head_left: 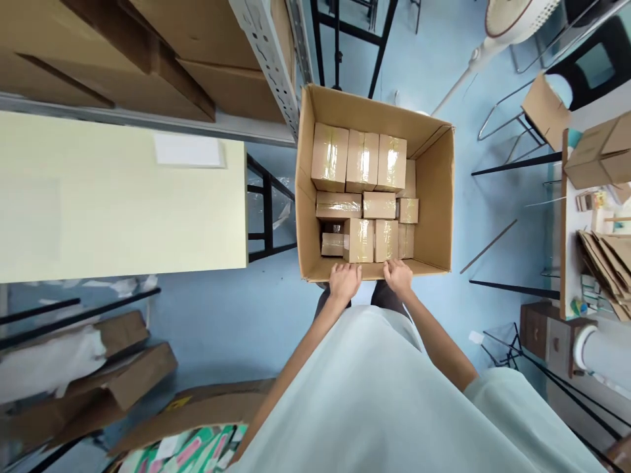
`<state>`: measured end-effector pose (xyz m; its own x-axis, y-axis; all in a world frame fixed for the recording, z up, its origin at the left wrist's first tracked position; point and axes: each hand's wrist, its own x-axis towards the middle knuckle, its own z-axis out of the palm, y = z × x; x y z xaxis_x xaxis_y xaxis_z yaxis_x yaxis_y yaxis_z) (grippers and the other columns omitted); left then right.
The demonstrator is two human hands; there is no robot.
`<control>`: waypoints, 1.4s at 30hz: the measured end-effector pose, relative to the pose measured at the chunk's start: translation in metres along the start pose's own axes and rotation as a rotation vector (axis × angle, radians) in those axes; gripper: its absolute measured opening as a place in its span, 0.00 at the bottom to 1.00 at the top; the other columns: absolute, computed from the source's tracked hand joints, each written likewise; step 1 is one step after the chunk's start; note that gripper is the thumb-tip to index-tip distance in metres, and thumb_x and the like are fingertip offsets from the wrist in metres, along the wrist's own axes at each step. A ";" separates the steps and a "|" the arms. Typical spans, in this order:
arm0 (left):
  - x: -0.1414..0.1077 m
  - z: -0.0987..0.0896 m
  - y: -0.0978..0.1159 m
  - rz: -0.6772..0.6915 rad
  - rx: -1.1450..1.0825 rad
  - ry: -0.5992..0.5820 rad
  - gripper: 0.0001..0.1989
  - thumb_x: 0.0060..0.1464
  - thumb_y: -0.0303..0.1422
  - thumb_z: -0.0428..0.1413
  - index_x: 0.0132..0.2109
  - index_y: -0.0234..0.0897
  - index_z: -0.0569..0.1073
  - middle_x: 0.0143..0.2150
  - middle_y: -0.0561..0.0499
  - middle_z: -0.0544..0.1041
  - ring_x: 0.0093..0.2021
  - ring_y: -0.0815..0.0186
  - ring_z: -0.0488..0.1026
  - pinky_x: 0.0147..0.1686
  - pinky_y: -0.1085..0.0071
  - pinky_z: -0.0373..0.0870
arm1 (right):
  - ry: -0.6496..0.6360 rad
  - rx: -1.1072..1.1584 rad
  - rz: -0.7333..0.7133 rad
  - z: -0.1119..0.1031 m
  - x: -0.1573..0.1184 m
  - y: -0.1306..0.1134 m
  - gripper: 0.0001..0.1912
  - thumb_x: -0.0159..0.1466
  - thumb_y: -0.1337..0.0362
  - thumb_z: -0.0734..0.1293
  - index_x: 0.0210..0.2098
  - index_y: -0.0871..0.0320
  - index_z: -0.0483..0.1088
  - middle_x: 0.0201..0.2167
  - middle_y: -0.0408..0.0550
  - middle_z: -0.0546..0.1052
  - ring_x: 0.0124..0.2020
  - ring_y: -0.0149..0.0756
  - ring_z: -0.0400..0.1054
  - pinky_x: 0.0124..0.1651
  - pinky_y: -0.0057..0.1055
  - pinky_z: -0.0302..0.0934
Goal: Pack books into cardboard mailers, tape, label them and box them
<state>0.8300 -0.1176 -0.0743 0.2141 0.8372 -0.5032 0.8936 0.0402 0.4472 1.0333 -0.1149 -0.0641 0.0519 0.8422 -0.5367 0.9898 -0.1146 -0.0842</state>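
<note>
A large open cardboard box [434, 197] stands in front of me, its near rim close to my legs. Inside lie several small taped cartons [362, 161], packed in rows, with a gap near the lower left corner. My left hand [345, 280] grips the near rim, left of its middle, fingers curled over the edge. A little to the right, my right hand [398, 276] holds the same rim in the same way.
A pale yellow table [123, 210] is at the left, below a metal shelf [269, 59] with cartons. A white fan [493, 39] stands at the upper right. Right is a cluttered table [569, 263]; another box [211, 407] of green-white packs sits lower left.
</note>
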 end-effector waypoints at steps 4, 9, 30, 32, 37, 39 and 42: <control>-0.002 -0.013 -0.023 0.046 0.052 -0.086 0.29 0.73 0.45 0.40 0.54 0.34 0.82 0.53 0.31 0.84 0.57 0.43 0.79 0.62 0.49 0.66 | 0.023 -0.007 0.057 -0.003 0.001 -0.004 0.22 0.79 0.56 0.57 0.52 0.56 0.81 0.50 0.56 0.84 0.56 0.45 0.75 0.50 0.30 0.63; -0.001 -0.022 -0.033 0.030 0.100 -0.111 0.30 0.73 0.45 0.40 0.53 0.31 0.83 0.54 0.32 0.84 0.58 0.45 0.79 0.62 0.51 0.66 | -0.040 -0.035 0.115 -0.009 0.003 -0.007 0.23 0.79 0.54 0.57 0.50 0.54 0.82 0.51 0.54 0.85 0.55 0.43 0.77 0.48 0.29 0.63; 0.018 -0.020 -0.020 -0.105 0.118 -0.269 0.24 0.67 0.41 0.45 0.54 0.41 0.83 0.56 0.42 0.85 0.56 0.49 0.81 0.52 0.59 0.75 | 0.049 0.028 0.055 0.014 0.008 0.006 0.23 0.78 0.54 0.57 0.49 0.55 0.82 0.49 0.54 0.84 0.54 0.44 0.75 0.50 0.33 0.62; 0.019 -0.022 -0.021 -0.073 0.116 -0.288 0.23 0.67 0.40 0.45 0.52 0.40 0.83 0.54 0.41 0.85 0.54 0.49 0.82 0.51 0.58 0.75 | 0.048 0.021 0.061 0.016 0.008 0.006 0.22 0.77 0.55 0.57 0.49 0.55 0.82 0.49 0.54 0.84 0.54 0.44 0.75 0.49 0.32 0.61; 0.014 -0.025 -0.022 -0.034 0.098 -0.271 0.22 0.68 0.37 0.45 0.48 0.37 0.83 0.52 0.39 0.84 0.52 0.49 0.82 0.50 0.59 0.76 | 0.025 -0.014 0.078 0.016 0.005 0.004 0.20 0.76 0.58 0.58 0.48 0.55 0.80 0.48 0.54 0.84 0.51 0.43 0.74 0.47 0.32 0.58; 0.013 -0.025 -0.023 -0.036 0.085 -0.286 0.22 0.68 0.37 0.45 0.48 0.37 0.84 0.51 0.39 0.84 0.52 0.50 0.82 0.50 0.59 0.76 | 0.011 -0.034 0.088 0.015 0.003 0.002 0.19 0.76 0.58 0.58 0.47 0.56 0.80 0.47 0.54 0.83 0.49 0.43 0.73 0.45 0.33 0.57; 0.013 -0.026 -0.024 -0.030 0.066 -0.301 0.22 0.69 0.37 0.45 0.48 0.37 0.84 0.51 0.39 0.84 0.53 0.50 0.82 0.50 0.59 0.76 | -0.021 -0.056 0.095 0.012 0.002 0.001 0.19 0.75 0.58 0.58 0.45 0.56 0.80 0.45 0.54 0.83 0.48 0.44 0.73 0.44 0.33 0.55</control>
<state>0.8014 -0.0941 -0.0722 0.2857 0.6366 -0.7163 0.9229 0.0186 0.3845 1.0326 -0.1194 -0.0757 0.1438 0.8177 -0.5575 0.9865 -0.1632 0.0151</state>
